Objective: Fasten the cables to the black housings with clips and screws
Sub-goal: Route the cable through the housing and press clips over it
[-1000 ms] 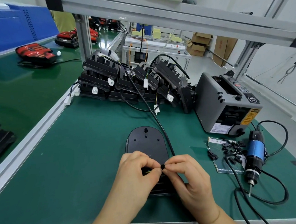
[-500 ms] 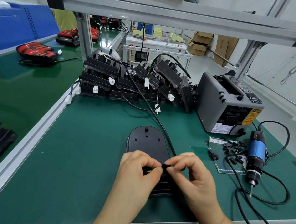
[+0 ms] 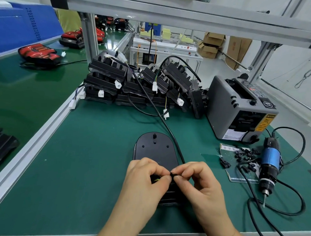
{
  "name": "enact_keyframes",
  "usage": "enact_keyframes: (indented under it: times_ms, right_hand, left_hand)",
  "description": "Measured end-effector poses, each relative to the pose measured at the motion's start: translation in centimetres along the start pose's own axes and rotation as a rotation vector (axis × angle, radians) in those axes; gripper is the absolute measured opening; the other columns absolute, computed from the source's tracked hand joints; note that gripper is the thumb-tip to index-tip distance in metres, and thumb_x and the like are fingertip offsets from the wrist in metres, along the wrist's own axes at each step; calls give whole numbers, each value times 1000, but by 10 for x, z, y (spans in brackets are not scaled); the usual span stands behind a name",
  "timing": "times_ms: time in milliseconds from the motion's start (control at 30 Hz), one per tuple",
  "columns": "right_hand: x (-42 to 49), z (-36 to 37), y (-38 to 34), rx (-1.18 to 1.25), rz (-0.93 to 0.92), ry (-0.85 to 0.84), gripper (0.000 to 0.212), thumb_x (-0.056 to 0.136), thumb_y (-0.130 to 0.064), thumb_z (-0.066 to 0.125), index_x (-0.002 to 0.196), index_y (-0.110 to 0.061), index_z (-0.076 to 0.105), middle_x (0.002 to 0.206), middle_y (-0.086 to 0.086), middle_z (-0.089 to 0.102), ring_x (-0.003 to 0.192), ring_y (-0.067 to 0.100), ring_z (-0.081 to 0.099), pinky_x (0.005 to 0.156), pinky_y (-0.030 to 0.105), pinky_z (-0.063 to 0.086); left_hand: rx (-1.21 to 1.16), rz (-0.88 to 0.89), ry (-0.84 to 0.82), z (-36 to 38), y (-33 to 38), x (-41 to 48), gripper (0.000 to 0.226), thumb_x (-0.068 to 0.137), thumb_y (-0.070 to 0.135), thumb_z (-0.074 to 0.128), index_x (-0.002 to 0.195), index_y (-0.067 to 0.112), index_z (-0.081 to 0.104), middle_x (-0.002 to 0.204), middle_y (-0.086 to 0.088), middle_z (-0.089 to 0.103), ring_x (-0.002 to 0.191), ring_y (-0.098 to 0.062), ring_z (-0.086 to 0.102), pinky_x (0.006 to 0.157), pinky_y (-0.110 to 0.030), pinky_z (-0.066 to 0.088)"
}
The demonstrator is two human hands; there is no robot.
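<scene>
A flat black oval housing (image 3: 155,149) lies on the green mat in front of me. A black cable (image 3: 161,117) runs from the pile at the back down along its right side to my fingers. My left hand (image 3: 144,180) and my right hand (image 3: 199,180) meet over the housing's near end, both pinching a small black clip (image 3: 172,174) on the cable between thumb and forefinger. The housing's near half is hidden under my hands. Loose black clips (image 3: 244,155) lie on a card to the right, beside a blue electric screwdriver (image 3: 270,161).
A pile of black housings (image 3: 136,86) with white connectors fills the back of the mat. A grey tape dispenser (image 3: 239,106) stands at the right. The screwdriver's cord (image 3: 278,212) loops near the front right. An aluminium rail (image 3: 37,136) borders the left.
Both hands stay over the housing's near end pinching the clip; the fingers have shifted only slightly. The cable and housing lie as before.
</scene>
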State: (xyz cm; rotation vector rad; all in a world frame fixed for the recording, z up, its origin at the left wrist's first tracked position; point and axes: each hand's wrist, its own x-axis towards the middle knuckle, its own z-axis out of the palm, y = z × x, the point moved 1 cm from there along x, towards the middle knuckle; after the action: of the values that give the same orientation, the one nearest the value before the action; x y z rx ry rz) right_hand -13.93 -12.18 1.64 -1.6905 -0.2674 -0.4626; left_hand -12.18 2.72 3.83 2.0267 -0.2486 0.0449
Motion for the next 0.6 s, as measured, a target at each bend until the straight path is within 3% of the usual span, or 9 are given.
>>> enact_keyframes:
  times_ms: [167, 300, 400, 500, 600]
  right_hand:
    - [1, -1, -3, -17, 114, -14, 23, 73, -11, 67, 79, -32, 63, 89, 4, 68, 79, 16, 60, 74, 24, 48]
    - [2, -2, -9, -142, 213, -36, 20, 70, -21, 68, 84, -34, 68, 86, -2, 67, 77, 12, 58, 75, 20, 47]
    - [9, -6, -17, -270, 238, -84, 9, 69, -24, 72, 76, -29, 71, 85, -14, 66, 79, 7, 55, 71, 14, 41]
    - [18, -12, -23, -345, 289, -163, 15, 74, -13, 79, 72, -25, 71, 84, -16, 65, 80, 4, 54, 71, 15, 38]
    - [25, -13, -31, -398, 332, -247, 16, 75, -14, 76, 67, -26, 69, 79, -17, 64, 73, -1, 52, 66, 11, 35]
  left_hand:
    - [-1, 27, 17, 1, -1, 0, 20, 79, 21, 69, 65, 35, 65, 86, 23, 56, 104, 10, 38, 80, 1, 25]
    - [8, 50, 38, 2, -2, 0, 20, 78, 20, 70, 65, 33, 64, 89, 27, 54, 104, 9, 38, 79, 2, 25]
    - [15, 60, 45, 2, -3, -1, 18, 78, 20, 70, 67, 32, 65, 92, 30, 52, 105, 9, 37, 79, 2, 25]
    - [15, 61, 44, 3, -3, -1, 18, 79, 20, 69, 67, 32, 65, 93, 31, 52, 105, 10, 36, 78, 3, 24]
    - [9, 66, 33, 2, -4, -1, 17, 79, 21, 69, 68, 33, 64, 94, 31, 51, 105, 11, 36, 79, 3, 23]
